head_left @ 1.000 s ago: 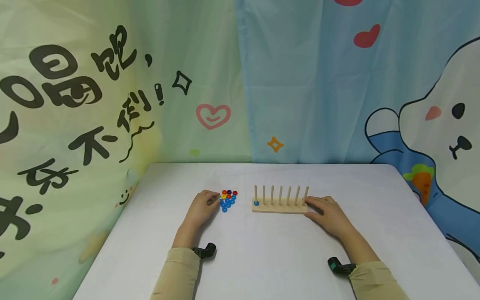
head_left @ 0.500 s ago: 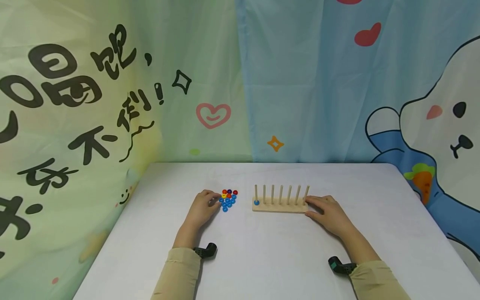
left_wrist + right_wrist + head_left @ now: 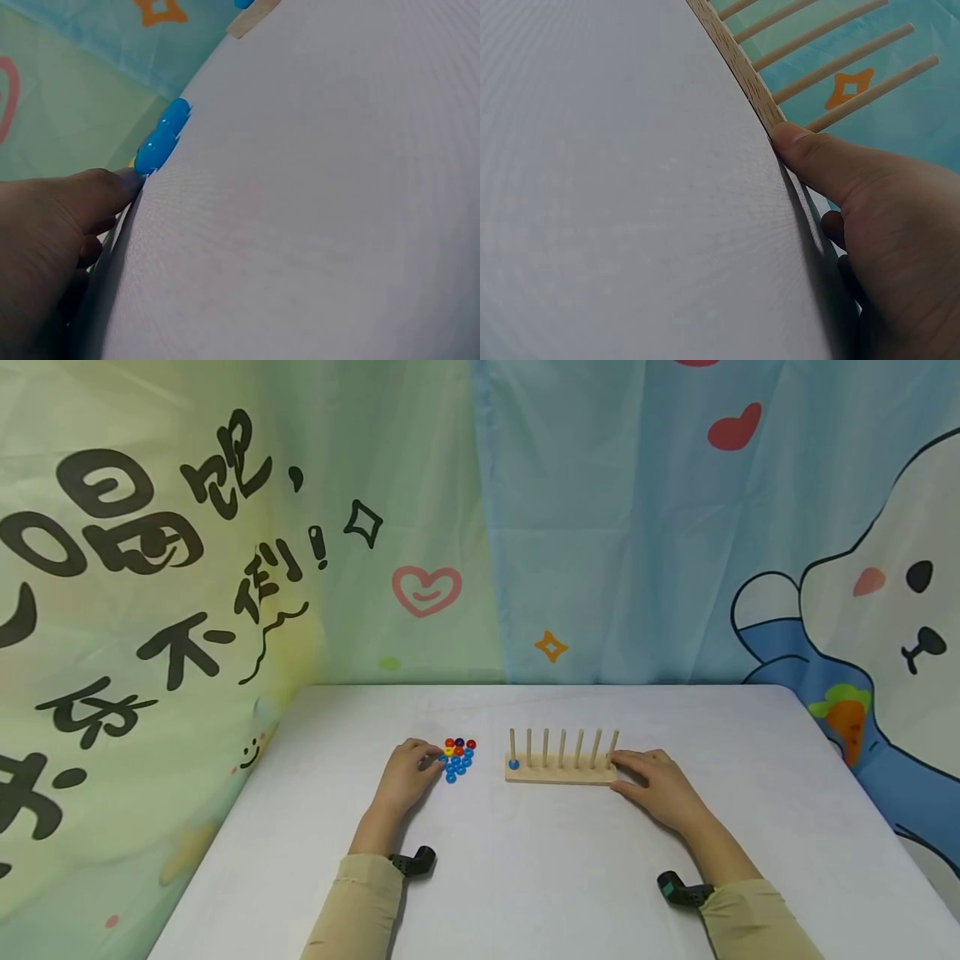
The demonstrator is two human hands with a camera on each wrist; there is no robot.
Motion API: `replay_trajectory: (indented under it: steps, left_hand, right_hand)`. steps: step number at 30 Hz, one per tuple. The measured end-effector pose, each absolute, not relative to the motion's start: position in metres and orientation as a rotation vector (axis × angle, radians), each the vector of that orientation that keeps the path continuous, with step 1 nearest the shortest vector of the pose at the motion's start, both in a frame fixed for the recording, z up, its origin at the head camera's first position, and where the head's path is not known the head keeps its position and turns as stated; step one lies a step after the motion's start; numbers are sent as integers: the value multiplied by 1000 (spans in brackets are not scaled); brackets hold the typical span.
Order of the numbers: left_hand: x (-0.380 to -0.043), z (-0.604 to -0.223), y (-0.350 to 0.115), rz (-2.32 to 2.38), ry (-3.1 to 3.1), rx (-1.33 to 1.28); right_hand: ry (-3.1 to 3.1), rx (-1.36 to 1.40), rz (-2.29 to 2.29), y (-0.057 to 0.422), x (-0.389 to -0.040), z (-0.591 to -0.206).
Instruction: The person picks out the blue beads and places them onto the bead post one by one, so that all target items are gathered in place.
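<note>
My left hand (image 3: 403, 778) is at the left edge of a small cluster of beads. Its thumb and forefinger pinch a blue bead (image 3: 443, 760) on that edge; in the left wrist view the thumb tip meets a blue bead (image 3: 156, 150). Across the gap, a wooden peg board (image 3: 558, 776) with a row of several upright pegs stands on the table. One blue bead (image 3: 513, 765) sits at the foot of its leftmost peg. My right hand (image 3: 662, 789) grips the board's right end, thumb on the near side, as the right wrist view also shows.
Blue beads (image 3: 451, 777) make up the near part of the cluster, with red, yellow and dark purple ones behind. A white cloth covers the table (image 3: 525, 877). A printed curtain (image 3: 585, 527) hangs right behind its far edge.
My left fingertips have moved slightly right and closed in on the blue bead at the cluster's edge. The right hand and the peg board stay in place.
</note>
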State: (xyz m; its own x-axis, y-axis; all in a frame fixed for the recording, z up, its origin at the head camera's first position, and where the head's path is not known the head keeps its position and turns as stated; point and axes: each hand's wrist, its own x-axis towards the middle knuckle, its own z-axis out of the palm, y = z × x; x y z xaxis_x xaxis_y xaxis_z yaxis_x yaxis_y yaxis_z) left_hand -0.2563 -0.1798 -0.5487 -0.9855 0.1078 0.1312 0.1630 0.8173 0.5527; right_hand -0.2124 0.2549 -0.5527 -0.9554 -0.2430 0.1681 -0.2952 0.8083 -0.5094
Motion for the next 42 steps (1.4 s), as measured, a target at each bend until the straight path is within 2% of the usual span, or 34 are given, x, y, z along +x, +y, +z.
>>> replay_trajectory:
  steps: [18, 34, 42]
  left_hand:
    - [-257, -539, -183, -962, -2867, -237]
    - [-260, -470, -158, -966, -2792, -460]
    - [-260, -455, -133, -1026, -2763, -517]
  right_hand:
    - [-2894, 438, 850, 255, -213, -554]
    - [-2866, 450, 854, 257, -213, -556]
    - [-2866, 447, 860, 256, -212, -557]
